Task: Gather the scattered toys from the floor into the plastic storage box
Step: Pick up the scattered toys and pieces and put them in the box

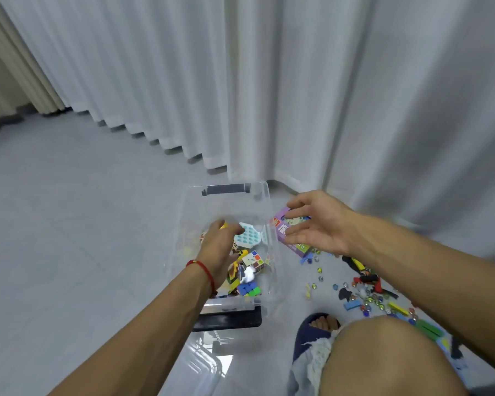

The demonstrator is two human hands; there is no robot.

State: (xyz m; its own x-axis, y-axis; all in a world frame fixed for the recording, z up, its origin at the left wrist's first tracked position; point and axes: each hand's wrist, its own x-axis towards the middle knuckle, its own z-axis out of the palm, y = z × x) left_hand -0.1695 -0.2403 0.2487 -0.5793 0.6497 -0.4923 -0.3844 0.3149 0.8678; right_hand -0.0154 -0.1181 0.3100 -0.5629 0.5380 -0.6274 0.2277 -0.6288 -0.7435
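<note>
Left hand (220, 247) is reaching inside the clear storage box (265, 192), fingers curling round a small yellow toy (223, 226). Right hand (315, 224), at the box's 3 o'clock, is hovering with fingers spread over the purple toy box (283, 228). Scattered toys (366, 295) are lying on the floor at 4 o'clock.

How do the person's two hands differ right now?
The left hand is down inside the clear storage box, fingers curled round something yellow; the right hand is outside, over the purple box on the floor, fingers spread. The left wrist wears a red string; the right is bare.
</note>
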